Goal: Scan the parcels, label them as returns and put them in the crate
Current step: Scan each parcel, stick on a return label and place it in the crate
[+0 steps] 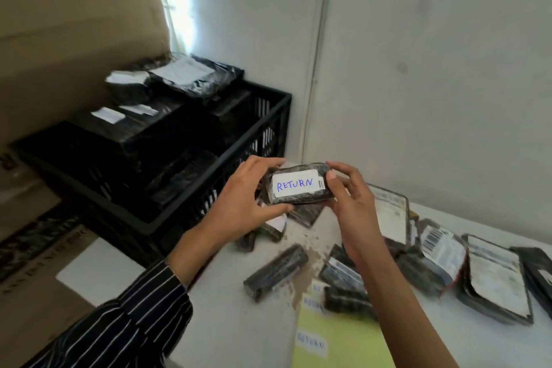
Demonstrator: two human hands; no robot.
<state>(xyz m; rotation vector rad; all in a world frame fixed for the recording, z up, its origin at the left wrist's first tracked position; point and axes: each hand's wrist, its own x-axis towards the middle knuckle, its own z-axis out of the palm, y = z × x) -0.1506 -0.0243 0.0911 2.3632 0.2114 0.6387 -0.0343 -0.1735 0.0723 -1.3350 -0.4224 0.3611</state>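
Note:
A small black-wrapped parcel (298, 184) with a white label reading RETURN is held in the air above the table's far left corner. My left hand (245, 203) grips its left end and my right hand (349, 197) holds its right end, thumb on the top edge. The black plastic crate (270, 104) stands just left of the parcel and holds several black parcels, some with white labels. Several more black parcels (276, 272) lie on the white table (227, 323) under my hands.
A yellow-green sheet (337, 340) with RETURN stickers lies at the table's front. Flat parcels with barcoded labels (442, 245) crowd the right side. Cardboard boxes (68, 27) stand at left behind and beside the crate. A white wall is close behind the table.

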